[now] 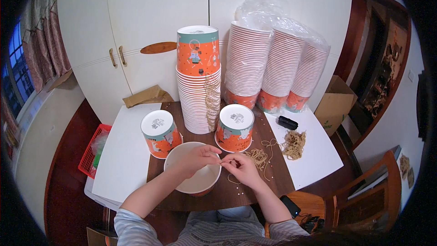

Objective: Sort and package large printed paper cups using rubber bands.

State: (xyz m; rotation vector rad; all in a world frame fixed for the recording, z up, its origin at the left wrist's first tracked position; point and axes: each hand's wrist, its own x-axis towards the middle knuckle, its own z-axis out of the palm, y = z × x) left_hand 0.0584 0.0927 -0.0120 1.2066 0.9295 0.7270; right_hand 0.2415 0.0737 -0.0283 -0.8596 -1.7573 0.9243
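An open paper bucket, white inside, stands upright near the table's front edge. My left hand reaches across its opening, thumb and fingertips closed in a pinch. Close by, over the bucket's right rim, my right hand is pinched too. The fingertips of both hands meet on what seems to be a thin strand of tan twine, mostly hidden by the fingers. Beside my right hand lies a loose tangle of twine. Two orange and green buckets stand upside down behind, one at the left and one at the right.
Further back rises a tall stack of upturned buckets, twine strands draped down its side. Plastic-wrapped stacks stand at the back right. A twine bundle and a black object lie on the white right leaf. A wooden chair is at the right.
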